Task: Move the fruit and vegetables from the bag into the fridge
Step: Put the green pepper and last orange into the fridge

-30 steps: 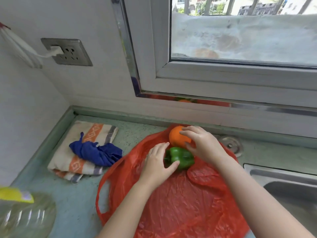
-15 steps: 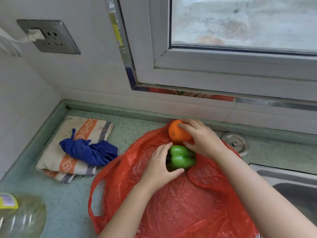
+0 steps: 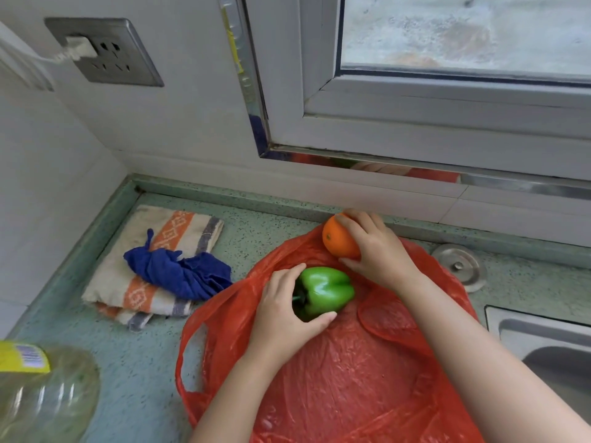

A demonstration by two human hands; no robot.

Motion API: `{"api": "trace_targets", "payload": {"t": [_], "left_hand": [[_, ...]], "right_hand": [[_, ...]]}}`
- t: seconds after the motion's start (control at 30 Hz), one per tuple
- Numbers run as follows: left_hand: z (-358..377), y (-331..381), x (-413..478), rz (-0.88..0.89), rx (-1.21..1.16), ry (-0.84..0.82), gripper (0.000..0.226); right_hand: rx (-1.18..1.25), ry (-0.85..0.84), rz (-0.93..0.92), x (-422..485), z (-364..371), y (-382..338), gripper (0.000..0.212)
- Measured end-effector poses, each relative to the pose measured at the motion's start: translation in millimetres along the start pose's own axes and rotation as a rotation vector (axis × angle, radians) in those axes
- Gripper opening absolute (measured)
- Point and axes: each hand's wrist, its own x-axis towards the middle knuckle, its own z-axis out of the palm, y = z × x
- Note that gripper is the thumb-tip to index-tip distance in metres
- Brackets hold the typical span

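Observation:
A red plastic bag lies flat on the green speckled counter. On its far part lies a green bell pepper, stem pointing left; my left hand grips it from the stem side, fingers above and thumb below. Just beyond, at the bag's far edge, my right hand holds an orange with fingers curled over its top and thumb beneath. No fridge is in view.
A folded striped towel with a crumpled blue cloth lies to the left. A plastic oil bottle stands at the near left. A steel sink is at the right, a round metal cap behind it.
My left hand has closed round the pepper, which is now more exposed. My right hand's fingers have wrapped further over the orange. The camera has moved nearer.

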Motion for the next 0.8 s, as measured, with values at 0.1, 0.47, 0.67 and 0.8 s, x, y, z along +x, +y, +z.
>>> {"api": "trace_targets", "payload": {"t": [0.1,0.47,0.67,0.8], "left_hand": [[-10,1,-7,-0.019,-0.042,0.04,0.083],[-32,8,-26,-0.021,-0.11,0.09,0.081],[-60,18,-52,-0.012,-0.104,0.109,0.083],[-82,26,-77,-0.003,-0.116,0.118,0.079]], "right_hand": [[-0.007,-0.002,-0.008,3,3,-5,0.083],[0.104,0.157,0.168,-14,-3,-34,0.079],[0.227,0.302,0.296,-45,-35,-79,0.079],[0.287,0.388,0.362,-77,-64,-114,0.077]]}}
